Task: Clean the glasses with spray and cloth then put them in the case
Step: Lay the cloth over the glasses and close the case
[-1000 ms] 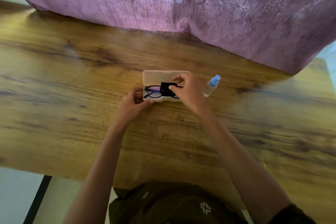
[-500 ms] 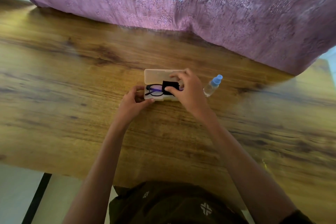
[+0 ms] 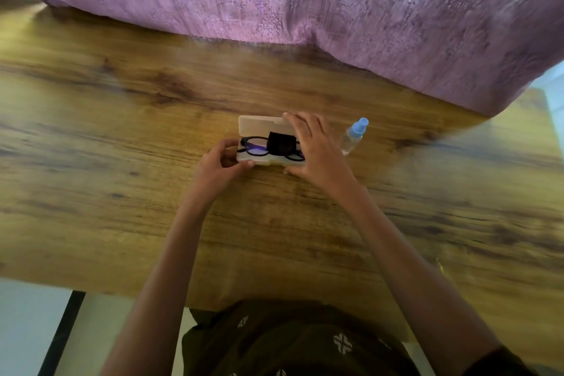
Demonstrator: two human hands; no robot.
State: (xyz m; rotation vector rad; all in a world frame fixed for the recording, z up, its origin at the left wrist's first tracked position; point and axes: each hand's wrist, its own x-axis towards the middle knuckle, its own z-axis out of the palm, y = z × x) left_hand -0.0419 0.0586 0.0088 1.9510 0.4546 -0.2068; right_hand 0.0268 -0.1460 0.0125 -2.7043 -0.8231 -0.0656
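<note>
The table [image 3: 122, 137] is grained wood with a soft sheen; the case [image 3: 259, 126] frosted plastic; the cloth [image 3: 281, 144] matt black.

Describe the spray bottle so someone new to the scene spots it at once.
On the wooden table, find the open translucent case at its middle. Just right of the right hand on that case sits a small clear spray bottle. Its light blue cap sets it apart from the black glasses and cloth in the case.
</note>
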